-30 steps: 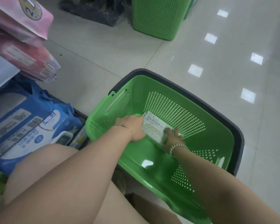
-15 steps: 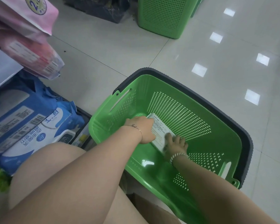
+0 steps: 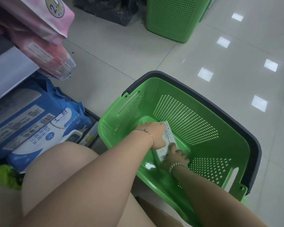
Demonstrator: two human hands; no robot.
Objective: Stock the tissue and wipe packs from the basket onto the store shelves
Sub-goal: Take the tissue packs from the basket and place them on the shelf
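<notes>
A green perforated basket [image 3: 203, 115] with a dark handle sits on the tiled floor in front of me. At its bottom lies one white pack [image 3: 168, 138] printed with small text. My left hand [image 3: 152, 135] grips the pack's near-left edge. My right hand [image 3: 175, 159] holds its lower end, fingers curled over it. Most of the pack is hidden under both hands. Blue and white wipe packs [image 3: 39, 128] lie on the low shelf at my left.
Pink packs [image 3: 44, 46] overhang from a higher shelf at upper left. A second green basket [image 3: 172, 18] and a black bag [image 3: 111, 9] stand farther back on the floor. My bare knee [image 3: 59, 161] is close to the low shelf.
Both hands have stayed on the white pack at the basket's bottom and closed more tightly on it. The view has shifted slightly, so the basket sits lower and further right.
</notes>
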